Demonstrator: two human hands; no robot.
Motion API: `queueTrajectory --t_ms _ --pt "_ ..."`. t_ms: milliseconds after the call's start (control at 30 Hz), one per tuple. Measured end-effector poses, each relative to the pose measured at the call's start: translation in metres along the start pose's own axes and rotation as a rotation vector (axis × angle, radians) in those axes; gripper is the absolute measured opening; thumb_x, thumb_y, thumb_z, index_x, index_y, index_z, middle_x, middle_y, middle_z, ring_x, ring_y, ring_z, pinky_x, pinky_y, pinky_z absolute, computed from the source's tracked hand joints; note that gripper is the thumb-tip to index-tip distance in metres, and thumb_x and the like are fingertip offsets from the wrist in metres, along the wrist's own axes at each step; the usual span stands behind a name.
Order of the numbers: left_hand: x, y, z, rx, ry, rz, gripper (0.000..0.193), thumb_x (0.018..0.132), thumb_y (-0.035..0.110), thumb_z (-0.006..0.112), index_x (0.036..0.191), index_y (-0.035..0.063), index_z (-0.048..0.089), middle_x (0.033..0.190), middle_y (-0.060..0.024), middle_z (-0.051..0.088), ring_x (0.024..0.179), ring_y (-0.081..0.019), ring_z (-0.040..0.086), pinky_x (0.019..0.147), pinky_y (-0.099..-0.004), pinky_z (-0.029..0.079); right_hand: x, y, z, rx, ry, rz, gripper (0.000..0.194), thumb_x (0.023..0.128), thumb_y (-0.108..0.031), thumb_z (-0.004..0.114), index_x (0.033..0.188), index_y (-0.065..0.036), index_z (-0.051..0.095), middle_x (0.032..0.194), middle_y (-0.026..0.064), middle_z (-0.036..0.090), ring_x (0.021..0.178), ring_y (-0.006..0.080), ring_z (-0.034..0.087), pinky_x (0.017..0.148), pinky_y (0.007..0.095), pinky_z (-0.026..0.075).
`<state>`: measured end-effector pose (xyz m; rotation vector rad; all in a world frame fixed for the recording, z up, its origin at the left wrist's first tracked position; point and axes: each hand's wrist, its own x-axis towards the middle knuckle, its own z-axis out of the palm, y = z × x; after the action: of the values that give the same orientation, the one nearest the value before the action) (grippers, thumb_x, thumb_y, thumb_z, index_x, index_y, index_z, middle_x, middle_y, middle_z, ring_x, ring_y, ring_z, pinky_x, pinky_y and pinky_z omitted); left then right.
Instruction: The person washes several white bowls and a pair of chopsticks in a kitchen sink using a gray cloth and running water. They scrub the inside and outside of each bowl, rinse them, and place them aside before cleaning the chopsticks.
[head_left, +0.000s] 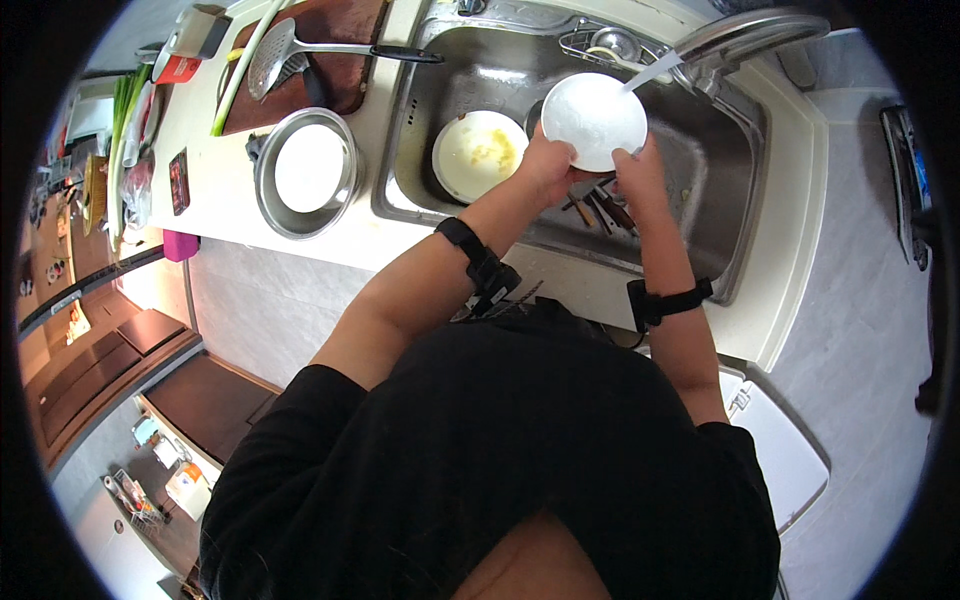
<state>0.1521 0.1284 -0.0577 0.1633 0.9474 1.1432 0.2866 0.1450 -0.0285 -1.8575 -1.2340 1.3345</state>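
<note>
A white bowl (594, 120) is held between my two hands above the steel sink (697, 202). Water from the curved metal faucet (720, 49) runs into it near its upper right rim. My left hand (551, 163) grips the bowl's lower left edge, thumb on the rim. On the lower right edge my right hand (639, 174) has its hold. A second white bowl (474, 156), with yellow residue inside, rests in the sink to the left. Below my hands, several utensils with slim handles (600, 210) lie on the sink floor, partly hidden by my hands.
Left of the sink, a steel basin (266, 199) holds a white dish (310, 169). A slotted skimmer (274, 56) lies across a brown cutting board (345, 94), its handle over the sink edge. A wire rack (574, 46) with a strainer (616, 43) sits at the sink's back.
</note>
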Motion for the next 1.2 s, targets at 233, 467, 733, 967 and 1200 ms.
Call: queueTrajectory --t_ms 233,467,733,967,1200 --pt "0.06 0.031 -0.004 1.627 0.156 0.632 0.04 0.09 0.039 0.055 0.094 0.0002 0.063 0.074 -0.021 0.065 0.065 -0.0353 0.066 0.057 -0.0428 0.052 0.004 -0.028 -0.012 -0.68 0.108 -0.221 0.051 0.079 -0.005 0.048 0.13 -0.001 0.042 0.109 0.03 0.057 0.1 0.0438 0.058 0.087 0.0483 0.045" --pt "0.093 0.065 0.031 1.802 -0.19 1.094 0.038 0.094 0.044 0.044 0.099 0.0085 0.056 0.08 -0.019 0.065 0.074 -0.0406 0.063 0.062 -0.0482 0.05 0.016 -0.037 -0.032 -0.61 0.137 -0.282 0.049 0.081 -0.009 0.049 0.129 -0.002 0.043 0.108 0.0283 0.059 0.099 0.0428 0.058 0.088 0.0473 0.046" --pt "0.085 -0.013 0.0 1.302 0.386 0.387 0.044 0.083 0.042 0.063 0.102 0.003 0.063 0.085 -0.0218 0.066 0.079 -0.0389 0.064 0.07 -0.0455 0.05 0.021 -0.016 -0.029 -0.621 0.265 -0.354 0.045 0.082 -0.011 0.049 0.127 -0.006 0.047 0.106 0.0257 0.06 0.098 0.0415 0.058 0.087 0.0474 0.045" --pt "0.077 0.05 0.04 1.946 -0.175 0.816 0.035 0.08 0.044 0.065 0.101 0.016 0.066 0.088 -0.0113 0.068 0.08 -0.0293 0.066 0.069 -0.0422 0.052 0.021 -0.028 -0.03 -0.843 0.029 -0.315 0.042 0.083 -0.009 0.046 0.125 -0.008 0.049 0.1 0.025 0.061 0.098 0.04 0.059 0.084 0.0495 0.046" --pt "0.101 0.029 0.012 1.863 -0.155 0.844 0.03 0.083 0.041 0.064 0.107 0.0236 0.066 0.078 -0.0069 0.066 0.073 -0.0267 0.066 0.064 -0.0396 0.052 0.021 -0.031 -0.035 -0.887 0.014 -0.334 0.036 0.085 -0.007 0.048 0.121 -0.004 0.053 0.109 0.0243 0.059 0.1 0.0404 0.059 0.087 0.0475 0.046"
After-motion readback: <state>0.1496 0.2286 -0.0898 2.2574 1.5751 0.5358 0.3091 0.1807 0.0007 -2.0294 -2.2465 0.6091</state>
